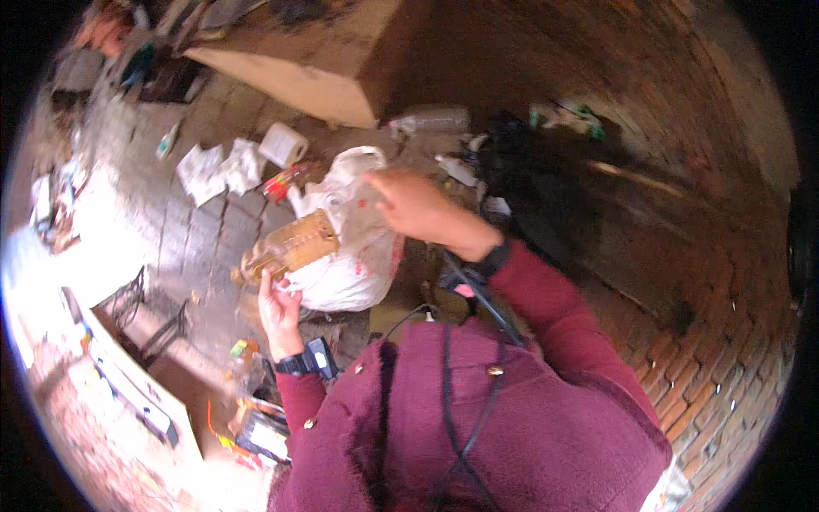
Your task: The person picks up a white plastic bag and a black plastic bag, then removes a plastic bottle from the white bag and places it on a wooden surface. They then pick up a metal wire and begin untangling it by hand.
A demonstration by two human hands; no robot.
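My left hand point(279, 317) holds a yellowish, see-through plastic bottle point(297, 243) near its narrow neck end, with the thumb and fingertips on it. The bottle lies slanted, its broad base against the opening of a white plastic bag point(345, 278) with red print. At the upper right of that bag, my right hand point(419, 208) grips its thin plastic; the fingers are blurred and partly hidden in the folds. One bag handle loop stands up beyond this hand. What is inside the bag cannot be seen.
Beyond the bag lie a white container point(283, 145), a red wrapper point(286, 182), crumpled white paper point(221, 168) and a clear plastic bottle point(435, 120). A large cardboard box point(301, 89) stands behind. Dark heaped material point(550, 185) is at right, by a brick wall point(691, 115).
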